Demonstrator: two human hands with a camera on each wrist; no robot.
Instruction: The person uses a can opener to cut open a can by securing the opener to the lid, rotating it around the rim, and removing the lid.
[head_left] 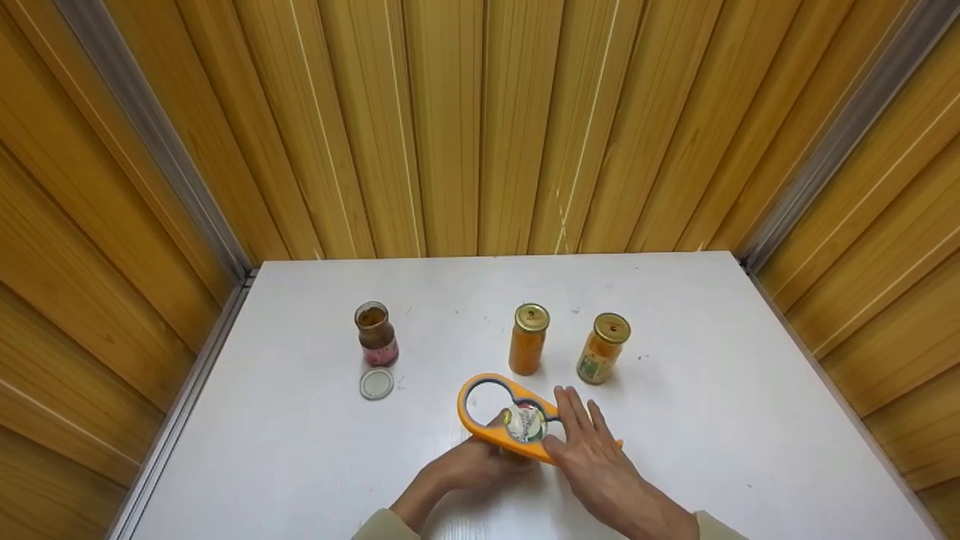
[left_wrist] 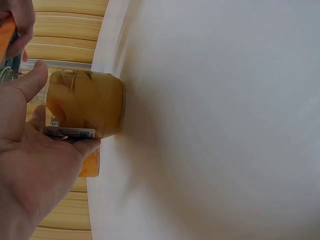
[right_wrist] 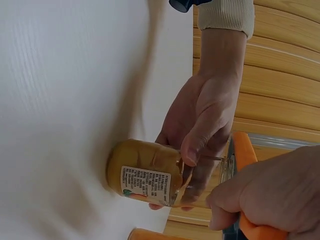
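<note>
A glass jar of fruit in amber syrup [right_wrist: 140, 162] stands upright near the front of the table, with a printed label on its side. My left hand [head_left: 472, 463] grips it around the upper body, thumb on one side and fingers on the other. Over the jar's patterned lid [head_left: 529, 424] lies an orange jar opener [head_left: 517, 445] with grey inner edges; the lid shows inside the smaller of its openings. The larger ring extends toward the left. My right hand [head_left: 600, 457] holds the opener's right end, the thumb at the near side and fingers over the far side.
At the left stands an uncapped jar with a pink label [head_left: 380, 352], its loose lid [head_left: 376, 383] lying in front. Behind the opener are two gold-lidded jars, a tall one [head_left: 527, 352] and a green-labelled one [head_left: 598, 364]. Wood-patterned walls [head_left: 480, 135] enclose the white table [head_left: 285, 420].
</note>
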